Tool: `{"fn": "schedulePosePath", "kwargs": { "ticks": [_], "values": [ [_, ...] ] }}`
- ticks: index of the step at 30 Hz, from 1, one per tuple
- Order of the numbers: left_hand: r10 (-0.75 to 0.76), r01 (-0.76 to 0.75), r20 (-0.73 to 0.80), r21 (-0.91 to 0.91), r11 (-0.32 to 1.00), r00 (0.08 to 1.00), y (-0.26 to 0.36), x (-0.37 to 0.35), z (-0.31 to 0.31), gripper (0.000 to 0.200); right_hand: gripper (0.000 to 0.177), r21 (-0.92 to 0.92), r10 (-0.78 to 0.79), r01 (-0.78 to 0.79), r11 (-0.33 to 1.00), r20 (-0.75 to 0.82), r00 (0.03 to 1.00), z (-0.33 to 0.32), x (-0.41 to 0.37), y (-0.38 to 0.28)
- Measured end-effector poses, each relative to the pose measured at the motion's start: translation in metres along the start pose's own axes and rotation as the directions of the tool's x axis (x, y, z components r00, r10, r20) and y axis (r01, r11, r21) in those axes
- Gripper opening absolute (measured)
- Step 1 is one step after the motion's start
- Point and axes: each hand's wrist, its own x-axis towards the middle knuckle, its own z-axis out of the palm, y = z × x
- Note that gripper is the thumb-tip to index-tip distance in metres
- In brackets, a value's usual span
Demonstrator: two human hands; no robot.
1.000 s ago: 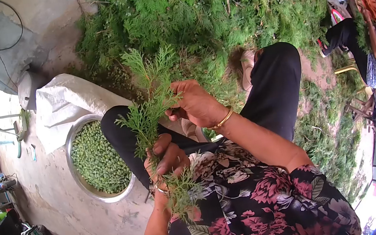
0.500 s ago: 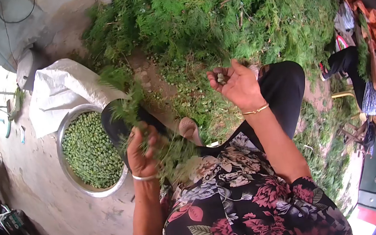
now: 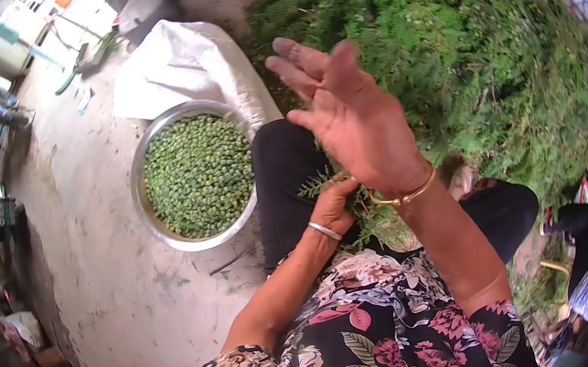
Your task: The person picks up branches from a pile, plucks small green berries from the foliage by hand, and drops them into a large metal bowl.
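Note:
My right hand point(image 3: 364, 116) is raised in front of me with its fingers spread, and no cones show in its palm. A gold bangle circles that wrist. Low by my lap, my left hand point(image 3: 333, 208) is closed around a green cypress-like sprig point(image 3: 315, 184), whose feathery tips poke out past the fingers. My right wrist partly hides the rest of the sprig. To the left of my knee stands a round metal basin point(image 3: 138, 184), filled with small green cones point(image 3: 198, 179).
A white woven sack point(image 3: 174, 68) lies behind the basin. A large heap of green branches point(image 3: 475, 73) spreads ahead and to the right. Another person's dark-clothed leg point(image 3: 577, 221) shows at the right edge. Assorted household items line the left wall.
My view has turned left. My right hand has moved toward the basin side and opened; the small cones seen in it are gone from view. My left hand still grips greenery.

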Motion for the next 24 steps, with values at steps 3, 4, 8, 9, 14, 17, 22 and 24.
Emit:
{"fn": "schedulePosePath", "kwargs": {
  "ticks": [3, 4, 8, 9, 14, 17, 22, 24],
  "values": [
    [0.032, -0.032, -0.001, 0.010, 0.999, 0.999, 0.007, -0.006, 0.005, 0.017, 0.072, -0.571, -0.052, 0.021, 0.821, -0.038, 0.998, -0.006, -0.004, 0.006],
    [0.005, -0.005, 0.008, -0.021, 1.000, 1.000, 0.006, -0.004, -0.001, 0.016, 0.069, -0.806, -0.127, 0.041, 0.591, -0.043, 0.991, -0.023, -0.013, 0.019],
    [-0.022, 0.022, 0.071, -0.002, 1.000, 0.997, 0.011, -0.011, 0.002, 0.016, 0.054, -0.931, -0.075, -0.293, 0.220, -0.315, 0.946, -0.079, -0.067, 0.060],
    [-0.041, 0.042, 0.071, -0.001, 0.999, 0.997, 0.011, -0.009, 0.002, 0.016, 0.048, -0.906, 0.027, -0.342, 0.248, -0.346, 0.938, -0.091, -0.081, 0.070],
    [-0.087, 0.087, 0.010, 0.037, 0.996, 0.996, -0.006, 0.006, 0.001, 0.018, 0.030, -0.903, -0.035, -0.362, 0.231, -0.380, 0.925, -0.111, -0.121, 0.104],
    [-0.229, 0.223, 0.039, 0.114, 0.968, 0.973, -0.006, 0.012, -0.006, 0.019, 0.027, -0.896, -0.107, -0.372, 0.244, -0.406, 0.907, -0.133, -0.136, 0.095],
    [-0.247, 0.272, -0.116, 0.321, 0.907, 0.962, 0.012, 0.037, 0.010, 0.021, 0.023, -0.455, -0.304, -0.294, 0.841, -0.846, 0.438, -0.152, -0.224, -0.027],
    [-0.174, 0.240, -0.231, 0.302, 0.922, 0.957, 0.016, 0.053, 0.027, 0.019, 0.025, -0.479, -0.428, -0.258, 0.839, -0.874, 0.230, -0.186, -0.317, -0.076]
  ]
}}
